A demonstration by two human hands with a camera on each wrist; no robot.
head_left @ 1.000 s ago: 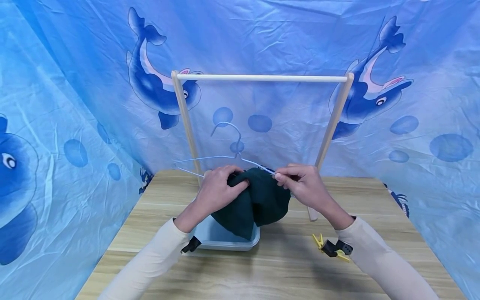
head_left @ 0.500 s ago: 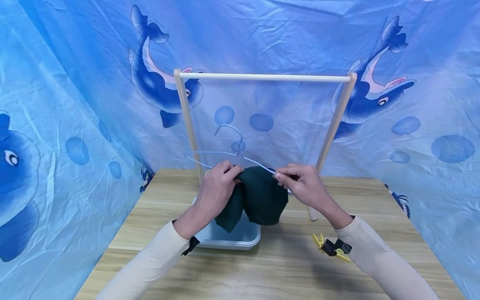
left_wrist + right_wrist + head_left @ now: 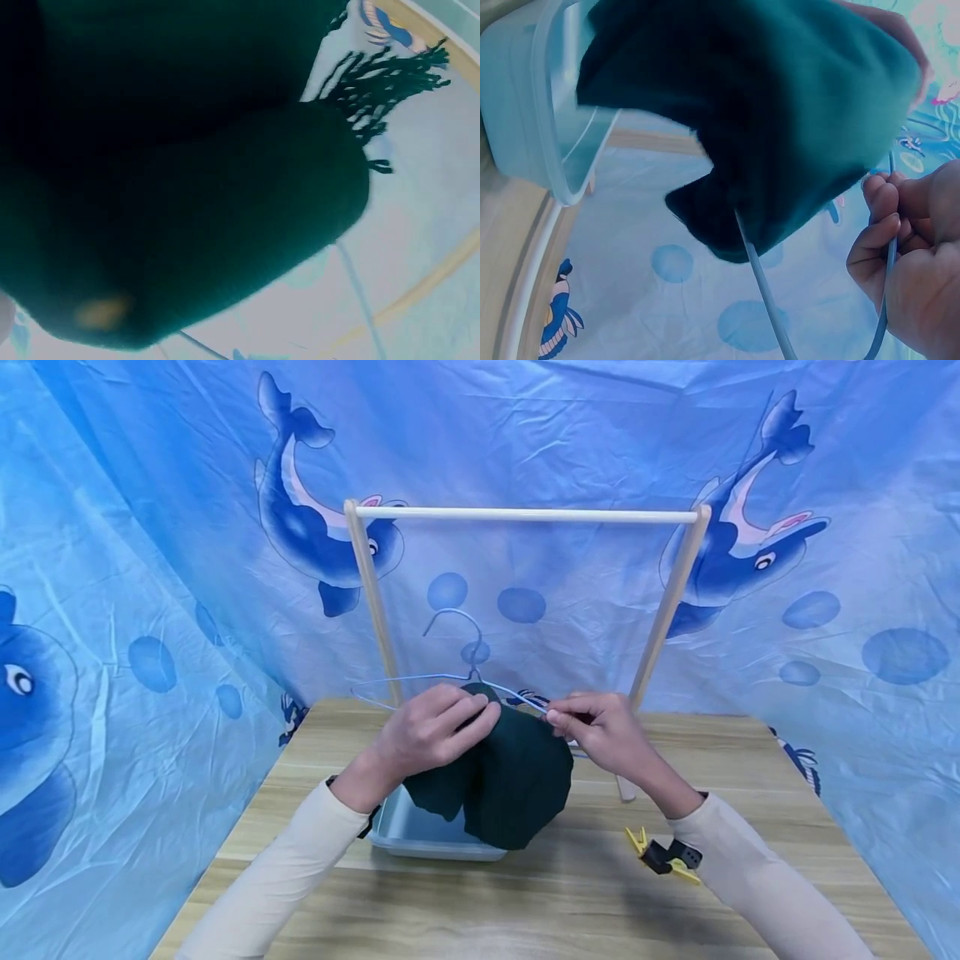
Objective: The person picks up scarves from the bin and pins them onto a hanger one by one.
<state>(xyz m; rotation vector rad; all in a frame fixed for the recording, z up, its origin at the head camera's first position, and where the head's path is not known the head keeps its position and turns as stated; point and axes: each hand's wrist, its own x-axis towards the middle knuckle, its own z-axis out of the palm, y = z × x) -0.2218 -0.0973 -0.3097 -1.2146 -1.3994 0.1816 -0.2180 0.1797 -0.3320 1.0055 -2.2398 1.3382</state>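
Note:
Dark green and soft, a scarf [image 3: 517,777] with a fringed end [image 3: 390,79] in the left wrist view hangs in folds against a light blue wire hanger [image 3: 479,639]. My left hand [image 3: 431,731] grips the scarf's upper part just below the hanger's neck. On the other side, my right hand [image 3: 592,727] pinches the sloping right arm of the hanger. One hanger wire [image 3: 765,292] runs into the scarf's folds in the right wrist view. The hanger's hook points up, and its left arm extends behind my left hand.
A pale blue bin [image 3: 442,853] stands on the wooden table [image 3: 720,902] below the scarf. Behind it rises a rack with a white rail [image 3: 525,515] and wooden legs. Yellow clothespins [image 3: 637,839] lie by my right wrist. A blue dolphin-print curtain surrounds the table.
The left hand has shifted slightly left and let more of the scarf hang lower in front of the bin. The hanger's left arm tilted up, then back down. The right hand has stayed put.

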